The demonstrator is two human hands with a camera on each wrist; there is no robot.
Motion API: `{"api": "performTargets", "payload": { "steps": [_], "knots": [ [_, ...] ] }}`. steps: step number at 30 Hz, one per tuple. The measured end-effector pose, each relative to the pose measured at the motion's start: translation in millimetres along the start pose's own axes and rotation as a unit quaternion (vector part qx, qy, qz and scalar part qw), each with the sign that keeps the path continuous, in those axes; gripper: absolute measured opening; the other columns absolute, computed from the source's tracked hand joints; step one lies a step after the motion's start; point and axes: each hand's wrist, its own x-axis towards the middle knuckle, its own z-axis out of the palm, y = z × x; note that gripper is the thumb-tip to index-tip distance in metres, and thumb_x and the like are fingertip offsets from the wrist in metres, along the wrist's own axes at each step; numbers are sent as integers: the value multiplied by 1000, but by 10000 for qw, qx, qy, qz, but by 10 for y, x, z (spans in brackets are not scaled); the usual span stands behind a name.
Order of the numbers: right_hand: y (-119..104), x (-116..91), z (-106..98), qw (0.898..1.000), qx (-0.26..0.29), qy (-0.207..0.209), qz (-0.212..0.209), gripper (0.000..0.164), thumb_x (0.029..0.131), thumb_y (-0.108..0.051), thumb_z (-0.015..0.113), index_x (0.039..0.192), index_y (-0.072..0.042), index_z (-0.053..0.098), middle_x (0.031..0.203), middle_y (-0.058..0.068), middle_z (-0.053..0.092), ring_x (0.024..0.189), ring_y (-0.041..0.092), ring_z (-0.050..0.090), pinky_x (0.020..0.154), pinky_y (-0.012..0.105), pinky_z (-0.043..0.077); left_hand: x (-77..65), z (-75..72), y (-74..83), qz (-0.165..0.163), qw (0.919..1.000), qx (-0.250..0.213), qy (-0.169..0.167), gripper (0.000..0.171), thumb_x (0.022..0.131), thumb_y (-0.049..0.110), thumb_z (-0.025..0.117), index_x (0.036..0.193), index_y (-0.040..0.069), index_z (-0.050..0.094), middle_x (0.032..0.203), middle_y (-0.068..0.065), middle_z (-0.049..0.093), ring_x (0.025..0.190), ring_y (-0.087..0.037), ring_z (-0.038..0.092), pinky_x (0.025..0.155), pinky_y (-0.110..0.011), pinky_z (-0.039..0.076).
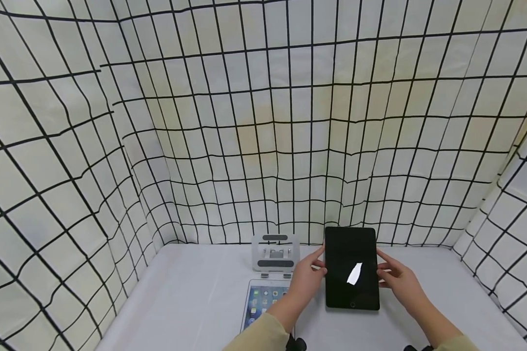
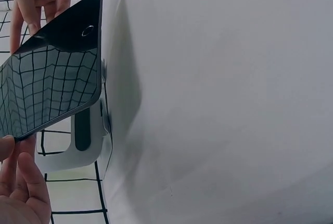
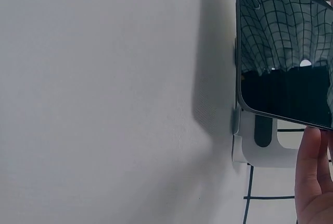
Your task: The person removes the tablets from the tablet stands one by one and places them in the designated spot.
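A black tablet (image 1: pixel 352 278), its dark screen turned toward me and its home button at the bottom, stands upright between my hands. My left hand (image 1: pixel 306 279) pinches its left edge between thumb and fingers. On the opposite edge my right hand (image 1: pixel 400 283) pinches it the same way. Both wrist views show a white stand (image 2: pixel 86 156) with dark grey pads behind the tablet's lower part; the head view hides this stand. In the right wrist view the stand (image 3: pixel 260 155) shows just beyond the tablet's lower edge.
To the left, another pale stand (image 1: pixel 275 265) with grey pads is on the white table (image 1: pixel 175 292). A white tablet (image 1: pixel 256 297) with a lit screen of icons is before it, partly covered by my left arm. Behind rises a white wall (image 1: pixel 228 170) with a black grid.
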Motion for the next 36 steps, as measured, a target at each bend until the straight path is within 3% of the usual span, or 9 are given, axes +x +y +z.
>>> {"api": "performTargets", "payload": {
  "steps": [5,25,36],
  "knots": [
    [-9,-62,-20,9999,-20,-131,9,61,99,-6,57,155,-9,32,122,23,57,97,23,65,76,31,58,-78,-29,14,-46,9999,-73,-90,62,89,-2,68,142,28,56,95,0,65,73,-5,59,58,-24,47],
    [86,-275,-64,9944,243,-482,906,60,97,-1,57,152,0,33,109,16,62,88,23,66,72,38,58,-322,15,17,-355,9978,-174,-536,62,83,-7,70,140,12,57,82,1,64,65,-9,65,54,-23,45],
    [189,-370,-50,9892,370,-510,1320,60,96,0,58,151,3,34,103,13,63,86,22,66,71,40,58,-480,38,64,-751,9939,13,-805,65,83,-5,71,142,14,55,77,4,61,64,-10,61,54,-25,46]
  ]
}}
